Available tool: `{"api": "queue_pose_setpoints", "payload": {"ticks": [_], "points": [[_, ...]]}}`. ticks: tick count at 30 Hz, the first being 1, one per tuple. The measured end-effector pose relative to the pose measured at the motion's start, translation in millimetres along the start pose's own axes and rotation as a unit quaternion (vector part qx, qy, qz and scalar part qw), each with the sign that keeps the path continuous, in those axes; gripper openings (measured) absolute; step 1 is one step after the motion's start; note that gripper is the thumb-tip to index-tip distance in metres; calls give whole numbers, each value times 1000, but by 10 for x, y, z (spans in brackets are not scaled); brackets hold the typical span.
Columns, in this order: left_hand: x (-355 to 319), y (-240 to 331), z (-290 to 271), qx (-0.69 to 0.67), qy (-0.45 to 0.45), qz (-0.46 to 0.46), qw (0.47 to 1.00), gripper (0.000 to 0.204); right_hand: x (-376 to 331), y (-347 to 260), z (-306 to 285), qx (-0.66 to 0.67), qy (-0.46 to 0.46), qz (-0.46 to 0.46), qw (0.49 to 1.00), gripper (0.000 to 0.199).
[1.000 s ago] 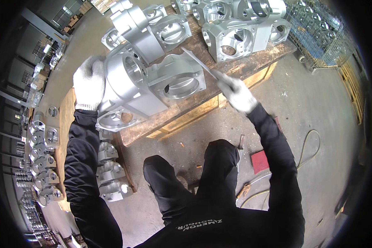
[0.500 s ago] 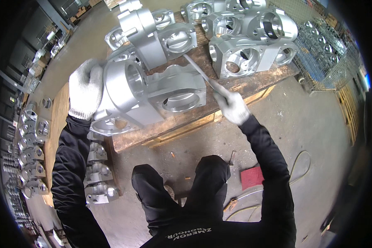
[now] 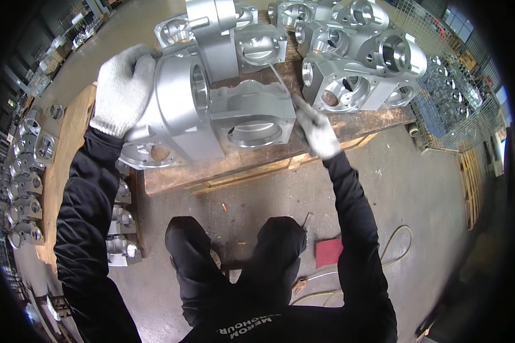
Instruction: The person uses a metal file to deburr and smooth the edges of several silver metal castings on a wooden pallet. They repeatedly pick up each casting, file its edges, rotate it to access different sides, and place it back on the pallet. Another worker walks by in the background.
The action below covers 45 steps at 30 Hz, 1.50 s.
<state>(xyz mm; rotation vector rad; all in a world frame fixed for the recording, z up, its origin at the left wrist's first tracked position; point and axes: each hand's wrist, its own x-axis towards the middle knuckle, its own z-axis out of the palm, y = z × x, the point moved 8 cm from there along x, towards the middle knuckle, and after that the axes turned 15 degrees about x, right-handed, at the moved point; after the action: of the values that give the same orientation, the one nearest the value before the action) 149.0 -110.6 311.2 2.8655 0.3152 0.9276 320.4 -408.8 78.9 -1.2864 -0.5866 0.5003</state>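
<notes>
My left hand (image 3: 125,88), in a white knit glove, is closed over the left side of a large silver metal casting (image 3: 180,94) with round bores. This casting rests on the wooden table near its front edge. My gloved right hand (image 3: 319,132) is wrapped round the near end of a long, thin grey file (image 3: 281,79). The file slants away to the left, past the casting's right-hand block (image 3: 252,108). Its far tip lies by another silver casting (image 3: 260,47) behind; whether it touches is hard to tell.
More castings (image 3: 355,74) crowd the back and right of the wooden table (image 3: 349,119). A wire mesh basket (image 3: 449,120) of metal parts stands at right. Castings (image 3: 26,188) line the left. A red sheet (image 3: 328,252) and a hose (image 3: 403,240) lie on the floor.
The view has shifted slightly. My right hand has drawn a little closer to the casting's right end, and the file has swung steeper. My left hand keeps its hold on the casting.
</notes>
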Motion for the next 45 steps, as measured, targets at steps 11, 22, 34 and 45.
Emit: {"api": "queue_pose_setpoints", "payload": {"ticks": [11,22,34,45], "points": [[5,82,-34,0,28,1,1000,27,197,-23,-2,-70,-26,-121,990,47],[-30,72,-58,-17,26,7,999,23,332,257,-142,-174,10,-194,965,50],[-391,288,-254,-7,113,60,992,22,108,235,-138,-138,41,-101,985,48],[-864,540,-493,-3,179,63,982,23,131,-70,-191,-204,-1,-55,977,47]]}}
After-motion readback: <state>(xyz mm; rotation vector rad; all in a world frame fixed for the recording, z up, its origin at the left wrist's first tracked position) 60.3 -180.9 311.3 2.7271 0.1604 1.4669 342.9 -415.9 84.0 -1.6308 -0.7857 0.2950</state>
